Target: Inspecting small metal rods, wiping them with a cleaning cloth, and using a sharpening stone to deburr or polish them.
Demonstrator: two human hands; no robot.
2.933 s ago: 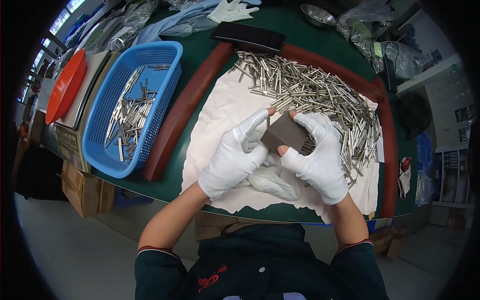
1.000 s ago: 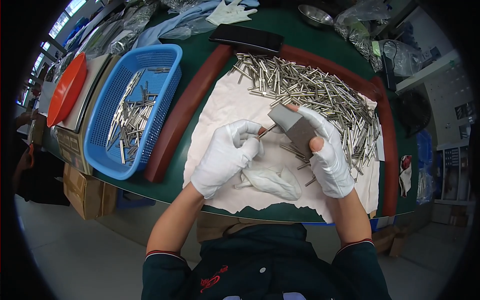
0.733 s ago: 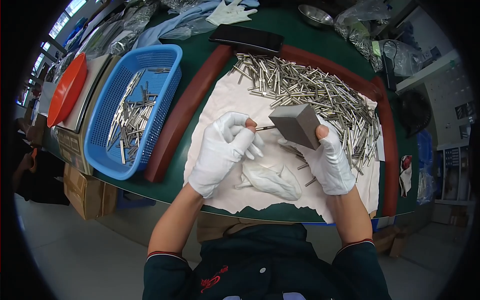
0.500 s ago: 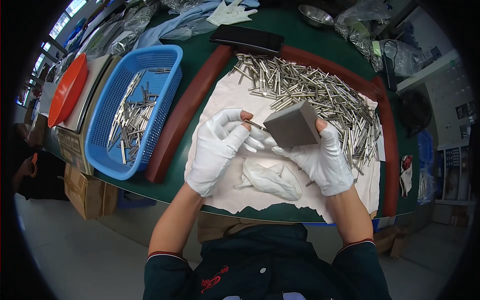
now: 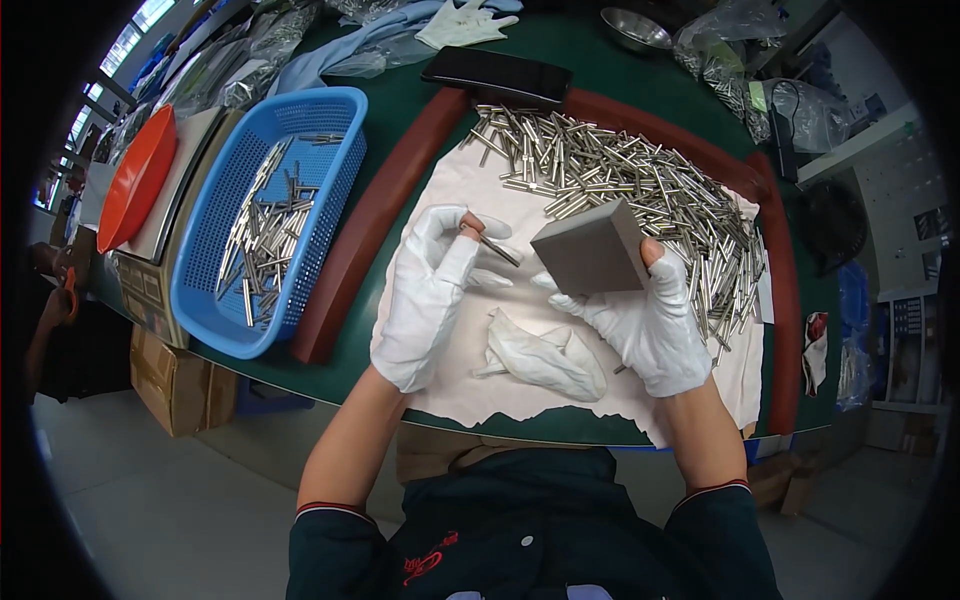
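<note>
My left hand (image 5: pixel 430 295), in a white glove with bare fingertips, pinches a slim metal pin (image 5: pixel 497 248) between thumb and forefinger. Held in my right hand (image 5: pixel 655 325), gloved the same way, is a grey rectangular block (image 5: pixel 590 250), tilted with a broad face toward my left. A gap separates the pin's free end from the block. Beneath both hands lies a pale pink cloth (image 5: pixel 440 395) with a crumpled white cloth (image 5: pixel 545 358) on it. Beyond the block a big heap of metal pins (image 5: pixel 620 165) covers the far and right part of the cloth.
Dark red padded bars (image 5: pixel 375 235) border the cloth. To the left stand a blue basket (image 5: pixel 190 290) containing more pins and a scale with an orange tray (image 5: pixel 135 190). A black phone (image 5: pixel 495 75) rests on the far bar; a metal bowl (image 5: pixel 636 30) sits farther back.
My left hand has drawn the pin back to the left, away from the block, and turned it to point down to the right. The right hand with the block has barely shifted.
</note>
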